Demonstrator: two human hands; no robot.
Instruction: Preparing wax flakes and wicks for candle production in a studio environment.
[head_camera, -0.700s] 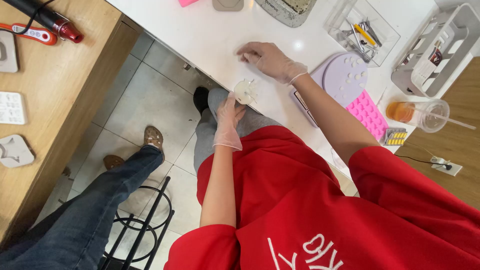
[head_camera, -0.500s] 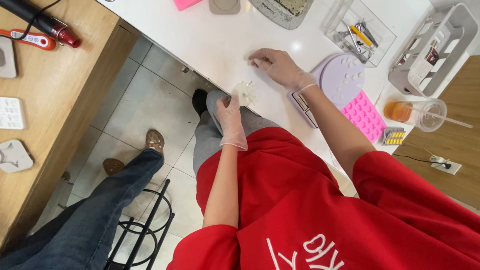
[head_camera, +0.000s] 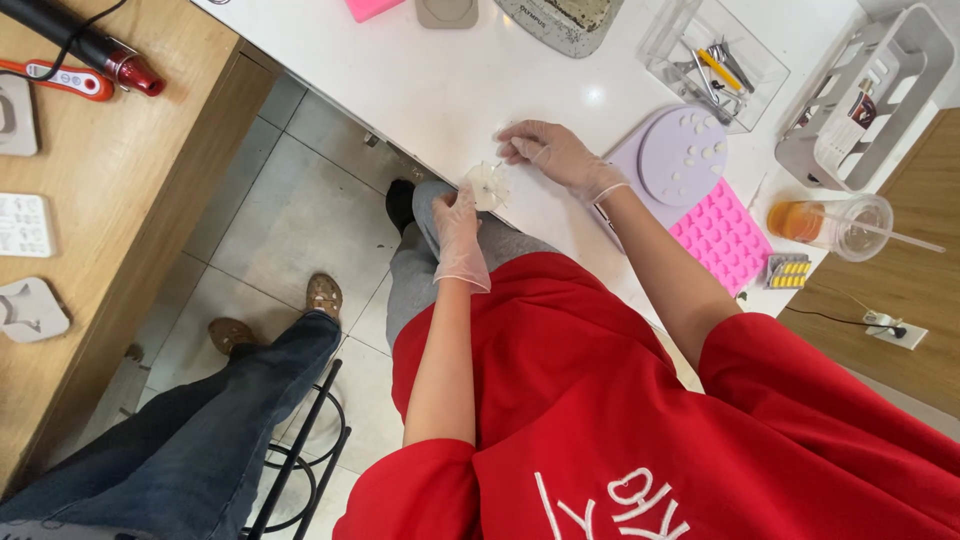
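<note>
Round disc (head_camera: 488, 185) lies on table (head_camera: 440, 80), between both hands.

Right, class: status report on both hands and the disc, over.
Left hand grips white disc at table edge. Right hand just beside disc, fingertips pinched, contents unclear. Nothing between them.

Bare white table (head_camera: 440, 70) left of the right hand (head_camera: 550, 150), lilac round board (head_camera: 680, 150) perhaps crowding its right

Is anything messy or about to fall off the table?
Maybe one thing: the small round white piece sits right at the edge of the white table, above the floor. The left hand steadies it, while the right hand rests on the table nearby. Nothing looks spilled or broken.
</note>
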